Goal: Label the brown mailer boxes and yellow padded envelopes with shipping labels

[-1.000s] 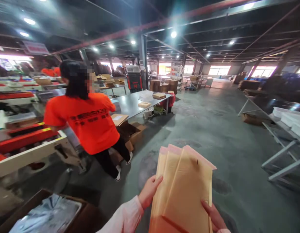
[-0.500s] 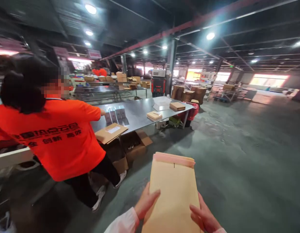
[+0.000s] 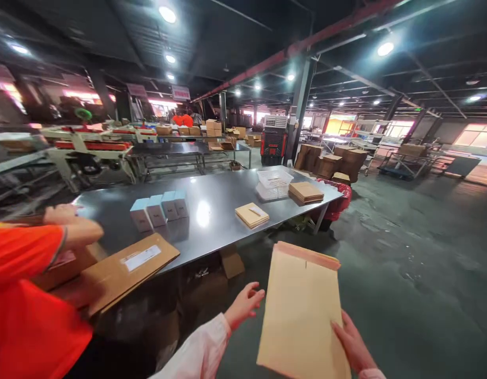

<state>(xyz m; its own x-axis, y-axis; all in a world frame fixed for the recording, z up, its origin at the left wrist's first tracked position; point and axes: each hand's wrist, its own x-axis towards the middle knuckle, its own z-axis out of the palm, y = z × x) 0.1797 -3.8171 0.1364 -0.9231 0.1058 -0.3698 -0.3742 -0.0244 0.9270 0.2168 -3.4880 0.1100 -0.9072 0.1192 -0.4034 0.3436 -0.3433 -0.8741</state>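
My right hand [image 3: 352, 345] pinches the lower right edge of the padded envelopes [image 3: 302, 310], fingers closed on the stack; my left hand [image 3: 243, 305] hangs just left of it, fingers loosely spread, holding nothing. I judge the stack wants a second grip on its left edge so it does not fan or slip. Ahead of my left hand runs the near edge of the steel table [image 3: 212, 210], a flat carton [image 3: 125, 266] overhanging it. A co-worker's arm [image 3: 70, 229] reaches in far left. To the right, open floor [image 3: 405, 273].
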